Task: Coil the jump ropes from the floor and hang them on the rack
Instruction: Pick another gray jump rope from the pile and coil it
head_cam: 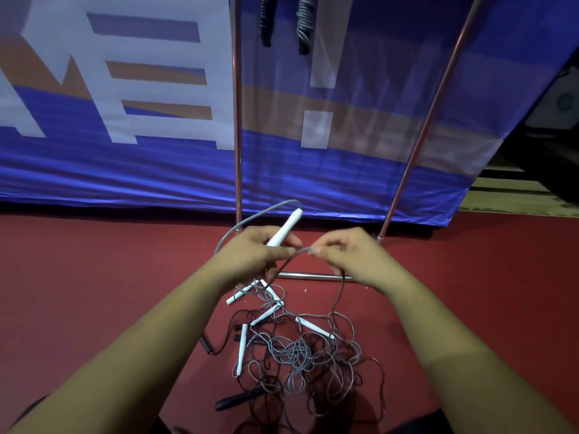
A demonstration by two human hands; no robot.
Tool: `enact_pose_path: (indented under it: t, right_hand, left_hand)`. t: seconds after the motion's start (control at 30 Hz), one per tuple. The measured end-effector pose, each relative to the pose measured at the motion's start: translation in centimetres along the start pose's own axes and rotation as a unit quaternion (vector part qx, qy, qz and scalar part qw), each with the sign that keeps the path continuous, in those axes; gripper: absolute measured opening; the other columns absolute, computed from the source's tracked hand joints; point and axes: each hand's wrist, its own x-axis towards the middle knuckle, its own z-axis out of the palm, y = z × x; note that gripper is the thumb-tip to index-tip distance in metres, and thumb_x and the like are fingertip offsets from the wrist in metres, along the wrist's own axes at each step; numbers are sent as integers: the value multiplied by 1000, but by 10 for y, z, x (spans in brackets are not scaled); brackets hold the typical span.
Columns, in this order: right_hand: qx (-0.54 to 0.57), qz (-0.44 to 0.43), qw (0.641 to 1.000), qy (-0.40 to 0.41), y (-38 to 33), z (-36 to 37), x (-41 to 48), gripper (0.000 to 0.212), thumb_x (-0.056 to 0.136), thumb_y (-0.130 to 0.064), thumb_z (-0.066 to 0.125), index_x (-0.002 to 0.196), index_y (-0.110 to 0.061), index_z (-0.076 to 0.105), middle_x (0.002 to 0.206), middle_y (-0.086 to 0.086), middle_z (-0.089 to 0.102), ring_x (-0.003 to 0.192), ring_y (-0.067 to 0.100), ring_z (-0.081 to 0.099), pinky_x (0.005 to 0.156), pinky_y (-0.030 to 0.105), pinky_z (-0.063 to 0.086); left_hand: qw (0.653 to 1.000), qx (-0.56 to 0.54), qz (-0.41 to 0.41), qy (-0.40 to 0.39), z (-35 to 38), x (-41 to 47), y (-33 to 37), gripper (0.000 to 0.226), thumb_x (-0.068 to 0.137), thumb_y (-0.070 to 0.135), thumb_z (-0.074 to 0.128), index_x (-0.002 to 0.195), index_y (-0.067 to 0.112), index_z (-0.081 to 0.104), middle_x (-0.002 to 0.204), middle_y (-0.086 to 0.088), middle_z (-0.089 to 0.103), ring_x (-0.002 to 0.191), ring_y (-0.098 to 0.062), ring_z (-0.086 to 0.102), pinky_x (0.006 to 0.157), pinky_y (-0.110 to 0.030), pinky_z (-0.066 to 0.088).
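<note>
My left hand [257, 252] grips a white jump-rope handle [286, 227] that points up and to the right. Its grey cord [260, 214] arcs over the hand. My right hand [347, 253] pinches that grey cord right beside the left hand, and the cord drops from it to the floor. Below my hands a tangled pile of jump ropes [300, 349] lies on the red floor, with several white handles and a black handle [238, 400]. The metal rack [237, 120] stands behind, with two coiled ropes [305, 23] hanging near its top.
A blue, white and orange banner [125, 120] hangs behind the rack. The rack's base bar [310, 276] lies on the red floor [94, 277] just past my hands. Its right pole [429, 120] slants upward. A dark area opens at the far right.
</note>
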Motion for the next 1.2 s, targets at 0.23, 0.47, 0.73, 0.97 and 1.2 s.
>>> enact_pose_path:
  t: [0.23, 0.47, 0.73, 0.97, 1.2]
  right_hand:
    - [61, -11, 997, 42, 16, -10, -1, 15, 94, -12, 64, 85, -16, 75, 52, -2, 56, 52, 13, 53, 62, 27, 43]
    - [56, -46, 997, -29, 2, 4, -4, 7, 90, -15, 69, 90, -13, 76, 56, 1, 58, 56, 15, 54, 63, 27, 43]
    - [-45, 37, 995, -87, 42, 1, 13, 23, 89, -29, 72, 66, -28, 67, 60, -8, 61, 63, 11, 50, 65, 28, 40]
    - [-105, 190, 970, -109, 105, -13, 4, 18, 88, -3, 69, 74, -14, 71, 74, 2, 73, 64, 2, 64, 77, 24, 50]
    - [38, 47, 998, 23, 26, 7, 16, 5, 90, -4, 67, 85, -6, 69, 58, 1, 67, 54, 11, 58, 62, 28, 48]
  left_hand:
    - [992, -117, -32, -14, 11, -8, 8, 10, 95, 11, 62, 88, 11, 55, 49, 4, 40, 33, -7, 30, 33, -13, 21]
    - [996, -85, -16, -6, 3, -11, 10, 10, 92, 17, 68, 98, 13, 63, 66, -9, 65, 34, -9, 43, 33, -14, 25]
    - [966, -252, 21, 50, -2, -3, 18, 25, 97, 8, 54, 75, 15, 45, 51, 4, 33, 31, -6, 25, 33, -11, 16]
    - [973, -111, -28, 199, -56, 1, -4, 12, 96, 16, 58, 84, 19, 57, 59, -1, 50, 39, -13, 40, 37, -17, 24]
    - [978, 34, -2, 205, -37, 2, -1, 10, 94, 9, 61, 101, 15, 65, 81, -11, 67, 44, -17, 61, 36, -16, 32]
